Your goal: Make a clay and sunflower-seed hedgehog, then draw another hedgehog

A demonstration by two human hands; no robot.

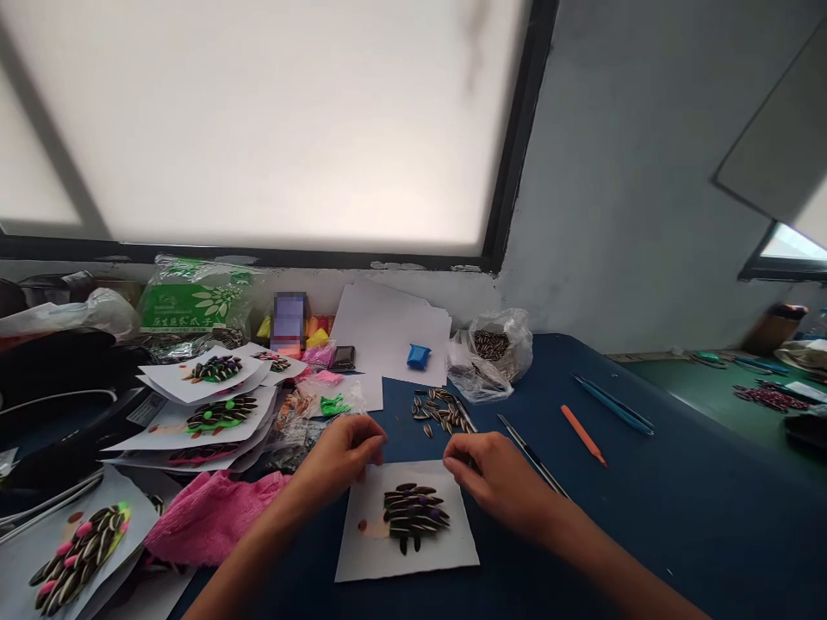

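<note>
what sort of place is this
Likely a craft workroom: a seed picture on white paper lies on the blue table, loose striped seeds lie beyond it, and more seed pictures are piled at the left.

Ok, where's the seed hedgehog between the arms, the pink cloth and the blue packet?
Seed hedgehog (415, 511): head view, middle of its seeds.
Pink cloth (208, 518): head view, its fuzzy middle.
Blue packet (419, 356): head view, its front.
</note>
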